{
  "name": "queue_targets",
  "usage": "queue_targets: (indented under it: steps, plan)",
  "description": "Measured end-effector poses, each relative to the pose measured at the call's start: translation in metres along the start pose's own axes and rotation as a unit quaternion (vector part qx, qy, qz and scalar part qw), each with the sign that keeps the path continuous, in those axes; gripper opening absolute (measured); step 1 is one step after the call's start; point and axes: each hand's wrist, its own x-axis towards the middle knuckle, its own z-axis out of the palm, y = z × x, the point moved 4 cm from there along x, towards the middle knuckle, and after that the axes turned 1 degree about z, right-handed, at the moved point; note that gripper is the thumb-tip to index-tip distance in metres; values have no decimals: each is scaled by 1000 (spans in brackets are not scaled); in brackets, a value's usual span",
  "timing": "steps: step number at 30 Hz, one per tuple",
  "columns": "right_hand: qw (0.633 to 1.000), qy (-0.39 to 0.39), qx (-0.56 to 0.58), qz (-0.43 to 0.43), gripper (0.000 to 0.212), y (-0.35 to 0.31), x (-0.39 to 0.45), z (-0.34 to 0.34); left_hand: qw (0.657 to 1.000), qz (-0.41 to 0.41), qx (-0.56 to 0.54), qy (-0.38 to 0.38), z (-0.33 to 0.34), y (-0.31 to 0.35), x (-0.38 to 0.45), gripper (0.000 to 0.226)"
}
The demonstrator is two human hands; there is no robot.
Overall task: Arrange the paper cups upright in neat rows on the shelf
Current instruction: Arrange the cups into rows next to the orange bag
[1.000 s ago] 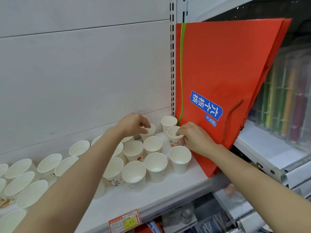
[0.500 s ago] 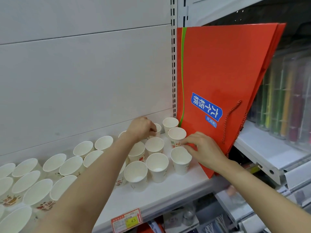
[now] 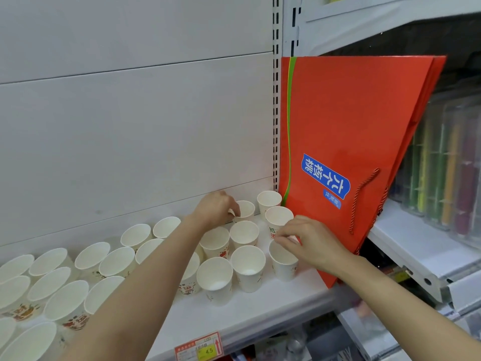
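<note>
Nearest you, a price tag (image 3: 199,348) hangs on the front edge of the shelf (image 3: 273,306). On the shelf, white paper cups (image 3: 216,278) stand upright, mouths up, spreading from the red bag (image 3: 346,142) out to the far left; those close to the bag form tidy rows, those farther from it sit looser. Your right hand (image 3: 309,242) is just in front of the bag, thumb and fingers pinching the rim of the front cup (image 3: 282,264) that stands nearest the bag, the hand above and slightly behind that cup. Farther back, your left hand (image 3: 217,209) reaches to the rear row, fingers curled over the rim of a back cup (image 3: 244,211), which sits one cup away from the bag, near the back panel (image 3: 135,126). The bag leans at the shelf's right end.
</note>
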Motion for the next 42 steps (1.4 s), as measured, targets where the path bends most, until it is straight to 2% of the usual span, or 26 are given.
queue_targets:
  steps: [3, 9, 13, 17, 20, 23, 25, 27, 32, 36, 42]
  plan:
    - [1000, -13, -5, -3, 18, 1, -10, 3, 999, 8, 26, 22, -1, 9, 7, 20]
    - [1000, 12, -7, -8, 30, 9, -29, 6, 999, 21, 20, 26, 4, 23, 23, 18]
    - [999, 2, -16, -29, 27, 5, -28, 10, 1000, 6, -12, 18, 3, 21, 20, 18]
    - [999, 9, -20, -43, 21, 5, -22, 8, 993, -18, -98, 59, -10, 19, -2, 16]
    - [994, 64, -78, -43, 5, 7, 3, 0, 993, -2, -116, 8, -15, 21, -26, 19]
    - [988, -3, -146, 48, 17, 19, 39, 2, 994, 8, -89, -58, -17, 26, -43, 30]
    - [982, -48, -164, 80, 20, 26, 53, 10, 996, 13, -56, -70, -15, 29, -47, 33]
    - [980, -62, -168, 91, 17, 29, 59, 17, 996, 17, -47, -73, -10, 32, -49, 31]
    - [982, -51, -157, 93, 11, 33, 62, 14, 999, 15, -43, -24, -1, 40, -42, 13]
    - [977, -74, -178, 91, 6, 38, 58, 13, 999, 22, -20, 18, 0, 52, -30, 13]
    - [977, -59, -182, 90, 14, 36, 54, 14, 999, 27, -2, 43, 6, 52, -30, 12]
